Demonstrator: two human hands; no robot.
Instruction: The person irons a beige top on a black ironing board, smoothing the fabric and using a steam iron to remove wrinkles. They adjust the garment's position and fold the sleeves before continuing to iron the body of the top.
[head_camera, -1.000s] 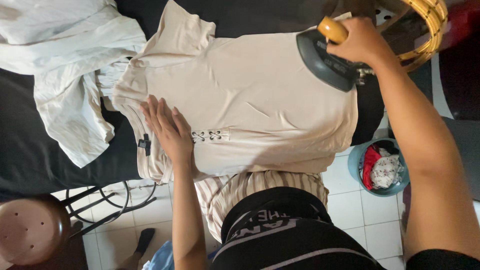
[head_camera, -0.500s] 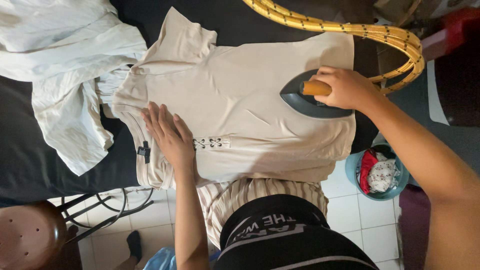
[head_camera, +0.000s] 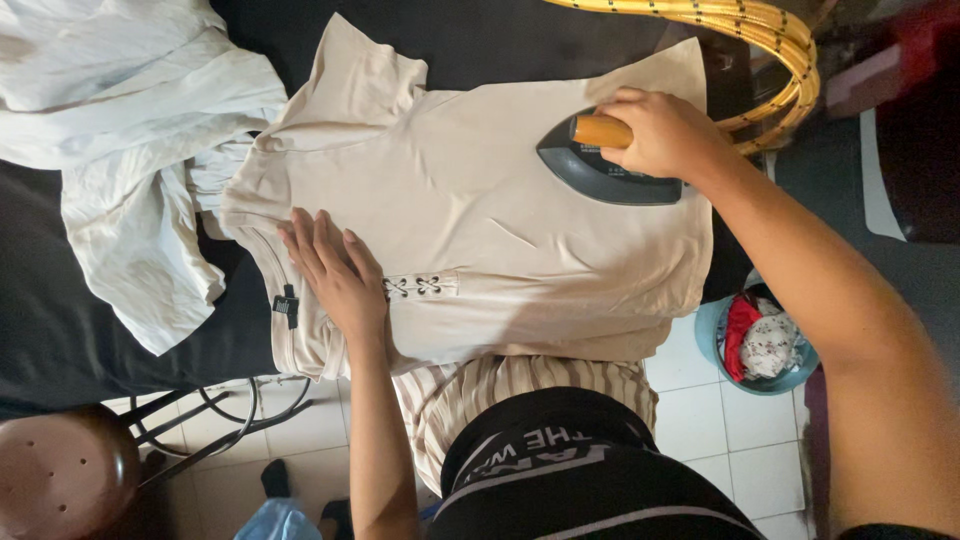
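Iron (head_camera: 600, 165), gripped by its orange handle in the closed right hand (head_camera: 655, 130), has slid leftward from the beige top's (head_camera: 480, 230) hem edge toward mid-body, while the left hand (head_camera: 335, 275) stays flat, fingers spread, pinning the laced neckline on the dark board (head_camera: 120, 330).

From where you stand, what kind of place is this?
Probably a home ironing corner: an iron rests on a beige shirt spread over a dark padded surface, with a tub of laundry on the tiled floor.
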